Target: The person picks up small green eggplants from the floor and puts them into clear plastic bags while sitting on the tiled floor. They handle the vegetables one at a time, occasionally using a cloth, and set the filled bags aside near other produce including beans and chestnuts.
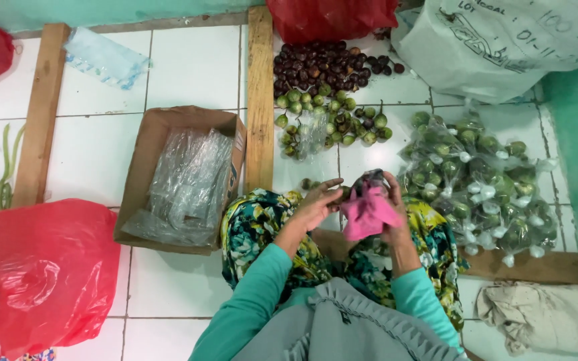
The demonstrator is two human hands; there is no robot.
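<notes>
While the head view looks down over the lap, the right hand (395,200) is clamped around a crumpled pink plastic bag (367,212), held just above the flowered cloth on the knees (262,227). The left hand (317,204) has its fingers drawn together at the bag's mouth, seemingly pinching something small. To do this well, the right hand should hold the bag's mouth wide and steady, and the left should reach in past the rim before letting go, so nothing rolls onto the white tiled floor (188,67). Loose small green round fruits (332,117) and dark brown ones (322,67) lie in a heap well ahead; knotted clear packets of green fruits (483,180) sit to the right, and an open cardboard box of clear plastic bags (185,177) to the left. What the left fingers pinch is hidden, the bag's contents cannot be seen, and the red plastic bag (41,267) is cut off at the edge
</notes>
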